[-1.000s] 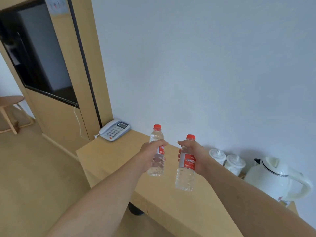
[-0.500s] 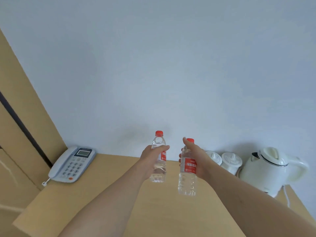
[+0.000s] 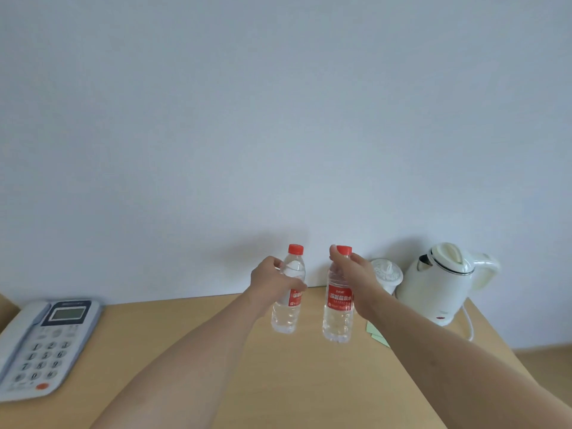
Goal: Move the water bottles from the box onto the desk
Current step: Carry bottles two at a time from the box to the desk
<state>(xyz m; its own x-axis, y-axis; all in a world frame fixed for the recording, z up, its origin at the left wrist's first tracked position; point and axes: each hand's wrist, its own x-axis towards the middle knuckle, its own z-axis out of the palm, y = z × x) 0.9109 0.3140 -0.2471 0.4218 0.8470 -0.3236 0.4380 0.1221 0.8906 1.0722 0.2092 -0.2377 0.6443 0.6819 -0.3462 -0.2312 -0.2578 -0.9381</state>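
Observation:
I hold two clear water bottles with red caps and red labels, both upright over the wooden desk [image 3: 185, 351]. My left hand [image 3: 272, 281] grips the left bottle [image 3: 286, 311] around its upper half. My right hand [image 3: 356, 277] grips the right bottle [image 3: 338, 317] near the neck and shoulder. Both bottles sit close to the desk's back, near the wall; whether their bases touch the desk I cannot tell. The box is out of view.
A grey desk telephone [image 3: 40, 345] lies at the desk's left end. A white electric kettle [image 3: 439, 283] stands at the back right, with a white lidded cup [image 3: 387, 274] beside it. Green paper slips [image 3: 376, 334] lie by my right forearm.
The view has swung right and closer to the desk; the wooden cabinet has left the frame. Both hands have carried the bottles forward toward the wall.

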